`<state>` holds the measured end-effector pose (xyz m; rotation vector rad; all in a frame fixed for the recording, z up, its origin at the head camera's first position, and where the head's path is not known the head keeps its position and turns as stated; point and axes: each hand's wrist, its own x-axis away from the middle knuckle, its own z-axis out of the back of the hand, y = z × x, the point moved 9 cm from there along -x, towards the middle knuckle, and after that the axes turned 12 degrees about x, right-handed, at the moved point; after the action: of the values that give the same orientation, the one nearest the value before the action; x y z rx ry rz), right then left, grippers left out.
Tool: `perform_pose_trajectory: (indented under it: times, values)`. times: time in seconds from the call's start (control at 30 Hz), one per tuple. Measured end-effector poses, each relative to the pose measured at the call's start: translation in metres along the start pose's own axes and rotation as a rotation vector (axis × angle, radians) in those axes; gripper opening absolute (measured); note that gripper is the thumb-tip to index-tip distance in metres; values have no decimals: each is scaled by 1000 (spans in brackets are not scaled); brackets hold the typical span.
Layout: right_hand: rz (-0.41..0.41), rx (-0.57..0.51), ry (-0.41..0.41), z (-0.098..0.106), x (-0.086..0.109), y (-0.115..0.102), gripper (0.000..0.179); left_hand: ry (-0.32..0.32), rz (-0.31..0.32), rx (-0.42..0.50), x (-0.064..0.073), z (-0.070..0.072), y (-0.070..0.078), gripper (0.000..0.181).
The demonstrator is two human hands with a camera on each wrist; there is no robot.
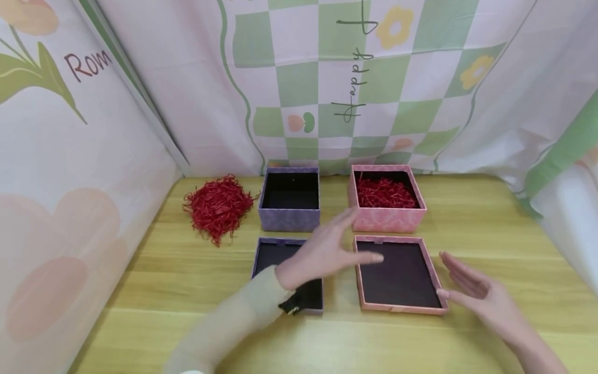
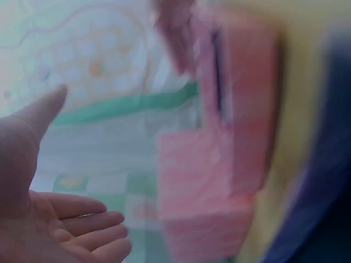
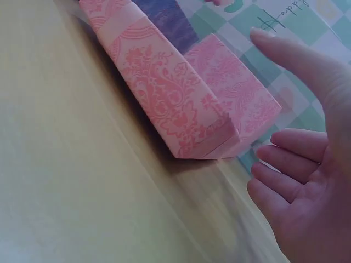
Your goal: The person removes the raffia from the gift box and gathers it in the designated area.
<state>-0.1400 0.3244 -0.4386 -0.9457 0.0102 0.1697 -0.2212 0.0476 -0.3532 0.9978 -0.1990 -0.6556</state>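
Observation:
My left hand [image 1: 322,254] reaches over the table with fingers straight and thumb spread, between the purple lid [image 1: 314,301] and the pink lid [image 1: 397,275]. Nothing is in its grasp; in the left wrist view the palm is bare. My right hand [image 1: 486,301] is at the right side of the pink lid, fingers extended, thumb tip right at the lid's edge. Both lids lie with their dark insides up. Behind them stand a pink box [image 1: 388,221] with red shredded paper [image 1: 385,194] inside and a purple box [image 1: 289,221] with a bare black interior.
A loose heap of red shredded paper [image 1: 218,208] lies left of the purple box. A printed curtain [image 1: 299,88] hangs close behind the boxes, and another cloth [image 1: 60,208] borders the left side. The wooden table [image 1: 345,343] extends in front of the lids.

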Motion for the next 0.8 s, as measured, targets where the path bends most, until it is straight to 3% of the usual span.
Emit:
perform_pose_trajectory:
  times: [0.17, 0.27, 0.4, 0.6, 0.8]
  values:
    - [-2, 32, 10, 3, -3, -7, 72, 91, 4, -180, -50, 26, 2, 114]
    - [15, 38, 12, 2, -5, -11, 70, 85, 39, -338, -79, 29, -7, 117]
    - [40, 56, 19, 1, -5, -14, 69, 58, 103, -530, -110, 21, -27, 123]
    - [30, 65, 8, 2, -4, -12, 71, 31, 180, -708, -133, 10, -49, 129]
    - [81, 100, 45, 15, -14, -25, 73, 1, 238, -746, -138, 5, -61, 131]
